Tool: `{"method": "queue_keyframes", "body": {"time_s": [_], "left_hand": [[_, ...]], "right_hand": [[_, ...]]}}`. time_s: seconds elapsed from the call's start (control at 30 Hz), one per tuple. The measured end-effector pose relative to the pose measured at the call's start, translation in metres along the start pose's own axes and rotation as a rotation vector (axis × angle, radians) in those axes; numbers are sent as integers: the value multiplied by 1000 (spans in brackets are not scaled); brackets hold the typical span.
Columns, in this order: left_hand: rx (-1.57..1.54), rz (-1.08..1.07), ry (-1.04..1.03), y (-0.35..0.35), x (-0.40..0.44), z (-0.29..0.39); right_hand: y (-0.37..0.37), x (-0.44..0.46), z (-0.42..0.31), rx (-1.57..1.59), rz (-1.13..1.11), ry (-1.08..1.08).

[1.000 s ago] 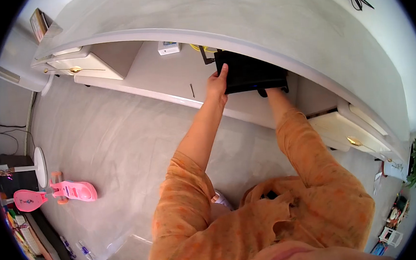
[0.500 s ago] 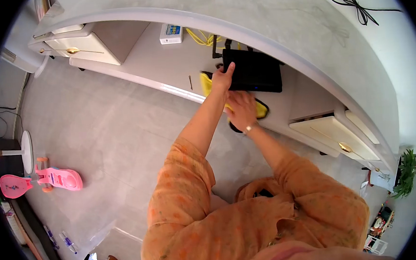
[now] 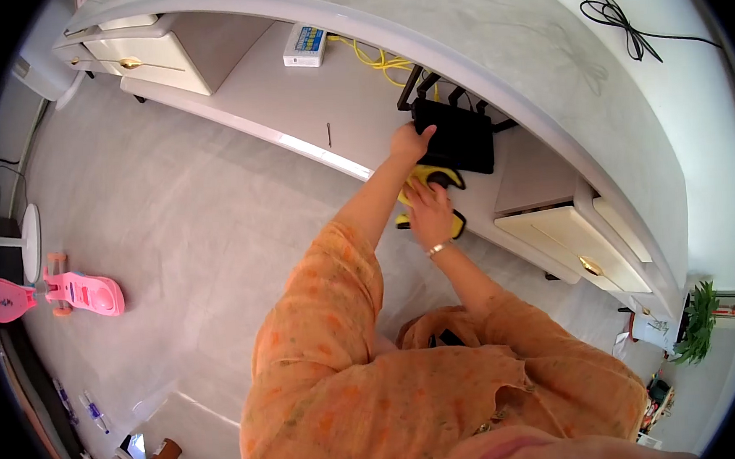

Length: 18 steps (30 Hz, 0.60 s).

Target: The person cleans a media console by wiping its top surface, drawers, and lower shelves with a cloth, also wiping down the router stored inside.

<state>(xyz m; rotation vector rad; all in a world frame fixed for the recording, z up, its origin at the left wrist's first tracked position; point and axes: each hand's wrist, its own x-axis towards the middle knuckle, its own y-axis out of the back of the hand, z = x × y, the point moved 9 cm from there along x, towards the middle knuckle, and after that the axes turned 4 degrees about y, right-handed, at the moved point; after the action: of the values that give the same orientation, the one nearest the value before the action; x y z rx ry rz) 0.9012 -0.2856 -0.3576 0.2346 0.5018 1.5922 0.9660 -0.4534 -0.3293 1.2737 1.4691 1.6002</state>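
A black router (image 3: 458, 137) with several antennas is tilted up in the open shelf of the cabinet. My left hand (image 3: 413, 143) grips its left edge, thumb on top. Just below the router, my right hand (image 3: 430, 213) presses on a yellow and black cloth (image 3: 442, 177) at the shelf's front edge, with its fingers partly spread over the cloth. Yellow cable (image 3: 382, 63) lies behind the router, to its left.
On the shelf (image 3: 293, 108) are a white box (image 3: 304, 46) and a small thin metal piece (image 3: 329, 135). Drawers flank the shelf: left (image 3: 151, 62), right (image 3: 575, 246). The curved countertop (image 3: 490, 33) overhangs it. A pink scooter (image 3: 89, 293) stands on the floor at left.
My right hand has come out from under the router and now has the yellow and black cloth at the shelf's front edge. The router is tilted differently, still in my left hand. The view has shifted.
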Motion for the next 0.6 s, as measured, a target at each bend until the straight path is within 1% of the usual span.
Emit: {"method": "queue_keyframes", "body": {"time_s": [0.03, 0.07, 0.13, 0.2, 0.23, 0.27, 0.3, 0.33, 0.37, 0.43, 0.47, 0.5, 0.53, 0.57, 0.6], "left_hand": [[291, 31, -104, 0, 0, 9], [293, 35, -101, 4, -3, 10], [453, 66, -130, 16, -10, 20], [519, 63, -156, 30, -16, 26], [581, 53, -185, 38, -17, 32], [585, 60, -184, 52, -17, 35], [519, 64, -269, 68, -20, 45], [450, 67, -352, 84, -24, 54], [453, 70, -346, 100, -26, 53], [358, 292, -322, 148, -31, 51], [362, 297, -318, 155, -34, 44], [286, 300, -376, 159, -41, 38], [207, 304, -433, 159, -45, 30], [210, 179, -445, 140, -39, 10], [207, 184, -441, 136, -41, -2]], "right_hand": [[-11, 11, -7, 3, -1, 5], [-28, 23, -16, 39, -2, 42], [-43, 49, -36, 79, 0, 87], [-51, 74, -45, 315, 25, -1], [-51, 89, -50, 320, 30, 5], [-48, 103, -52, 380, 72, -4], [-45, 118, -52, 439, 113, -14], [-57, 136, -45, 443, 113, -9], [-76, 152, -47, 475, 103, 139], [-51, 160, -47, 819, 17, 74], [-19, 159, -46, 1122, -66, -149], [-15, 161, -37, 1012, 91, -61], [-16, 158, -36, 1011, 86, -52], [-12, 147, -30, 871, 149, -76], [-8, 138, -24, 730, 212, -100]]}}
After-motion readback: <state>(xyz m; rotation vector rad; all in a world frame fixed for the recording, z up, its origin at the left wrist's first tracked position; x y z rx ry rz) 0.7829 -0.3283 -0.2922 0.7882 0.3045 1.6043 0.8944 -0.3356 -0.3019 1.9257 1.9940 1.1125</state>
